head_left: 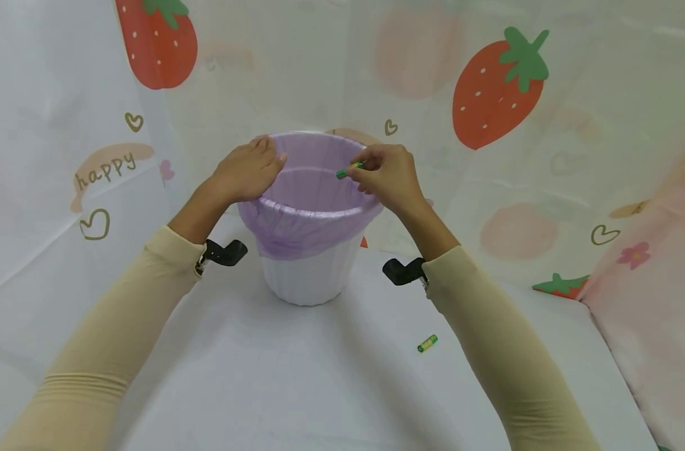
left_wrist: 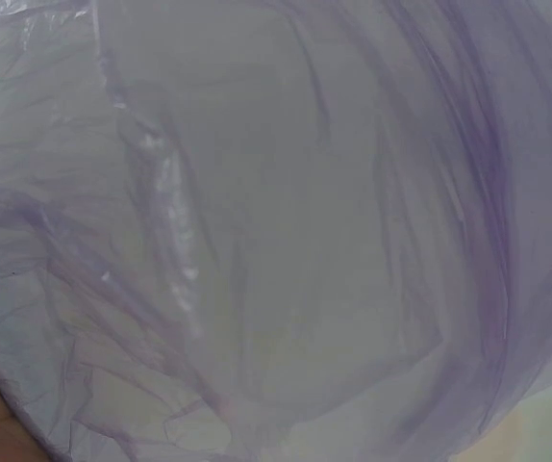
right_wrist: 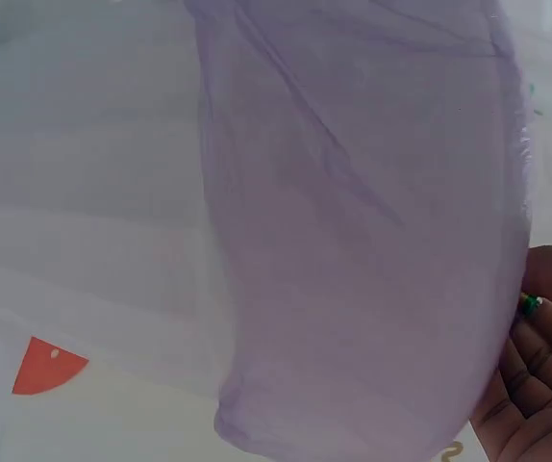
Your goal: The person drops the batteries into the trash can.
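Observation:
A white bin (head_left: 311, 275) stands upright, lined with a purple plastic bag (head_left: 297, 235) folded over its rim. On the left side of that rim rests my left hand (head_left: 249, 169), its fingers laid over the edge. My right hand (head_left: 390, 178) is at the right side of the rim and pinches a green battery (head_left: 342, 173) above the bin's mouth. In the right wrist view, the end of the battery (right_wrist: 530, 304) shows between thumb and fingers. The left wrist view is filled by the bag (left_wrist: 286, 231), with a sliver of the left hand (left_wrist: 2, 423) at its corner.
Another green and yellow battery (head_left: 427, 343) lies on the white tabletop (head_left: 319, 382), right of the bin and near the right forearm. Behind the bin hangs a strawberry-print curtain (head_left: 319, 69). A pink cloth (head_left: 652, 326) borders the right side.

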A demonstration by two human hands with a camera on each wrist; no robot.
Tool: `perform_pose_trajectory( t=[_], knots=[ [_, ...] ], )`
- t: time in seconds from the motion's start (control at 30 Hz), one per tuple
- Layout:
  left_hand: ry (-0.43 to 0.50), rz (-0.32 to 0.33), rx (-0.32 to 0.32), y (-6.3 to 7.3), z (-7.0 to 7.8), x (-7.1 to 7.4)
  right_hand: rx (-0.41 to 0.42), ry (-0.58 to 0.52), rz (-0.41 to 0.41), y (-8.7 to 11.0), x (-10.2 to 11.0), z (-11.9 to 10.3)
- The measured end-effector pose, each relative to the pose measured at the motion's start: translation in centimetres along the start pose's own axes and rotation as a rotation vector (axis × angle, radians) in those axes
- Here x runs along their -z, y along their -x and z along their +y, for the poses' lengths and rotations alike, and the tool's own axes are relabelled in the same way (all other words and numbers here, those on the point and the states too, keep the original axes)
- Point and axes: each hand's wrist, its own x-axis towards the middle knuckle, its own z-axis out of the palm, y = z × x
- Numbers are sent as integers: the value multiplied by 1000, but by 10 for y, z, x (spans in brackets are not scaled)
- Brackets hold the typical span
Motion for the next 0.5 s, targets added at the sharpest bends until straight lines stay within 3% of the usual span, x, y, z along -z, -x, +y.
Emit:
perform_pose_trajectory(
  t=[0.27,0.5],
  knots=[
    [-1,1,-4,-1,0,-1,-37,26,-28,-4,-9,7],
    [-6,10,-5,-1,0,0,-13,70,12,-5,-16,13]
  ],
)
